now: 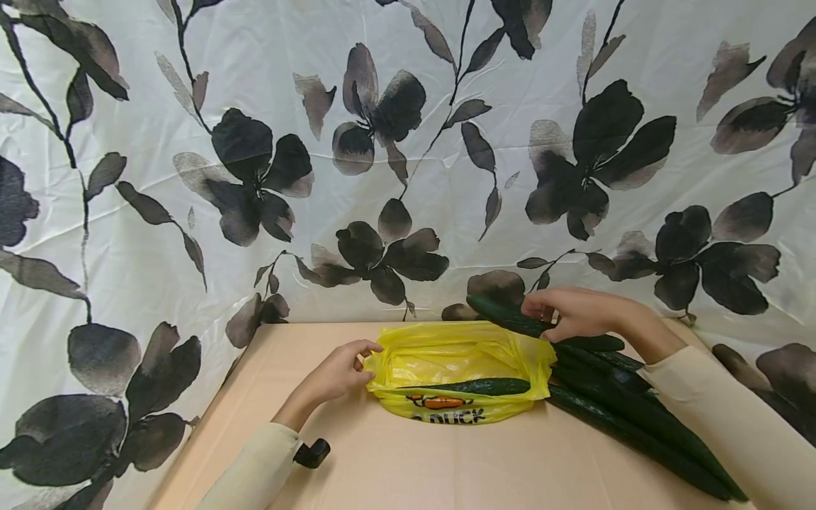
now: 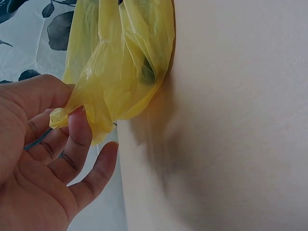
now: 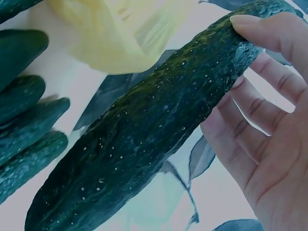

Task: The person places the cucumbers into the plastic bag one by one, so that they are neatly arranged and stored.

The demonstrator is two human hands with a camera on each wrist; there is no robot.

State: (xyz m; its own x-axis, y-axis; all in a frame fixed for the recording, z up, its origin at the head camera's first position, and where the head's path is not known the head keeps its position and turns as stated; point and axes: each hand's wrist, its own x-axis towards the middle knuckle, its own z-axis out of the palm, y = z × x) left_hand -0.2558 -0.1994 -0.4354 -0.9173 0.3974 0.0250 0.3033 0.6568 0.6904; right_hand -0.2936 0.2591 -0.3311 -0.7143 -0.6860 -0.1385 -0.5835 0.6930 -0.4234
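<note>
Crinkled, faintly glossy white cloth [image 1: 459,184] printed with smoky black flowers rises behind a smooth, peach-coloured counter [image 1: 306,482]. On this lies a thin, translucent yellow plastic bag [image 1: 452,354], puckered at its sides, with dark lettering and an orange figure across the front; a slim cucumber [image 1: 491,386] shows in its wide mouth. At the bag's left end, the left hand [image 1: 341,368] has a narrow grip, thumb and fingers pinching a gathered fold of plastic. The right hand [image 1: 580,312] has its grip closed around one end of a dark green, bumpy, pale-flecked cucumber [image 1: 503,316], raised near the bag's far right corner. Further long, tapering cucumbers [image 1: 637,411] lie heaped beside the bag, partly under the cream sleeve [image 1: 720,404].
</note>
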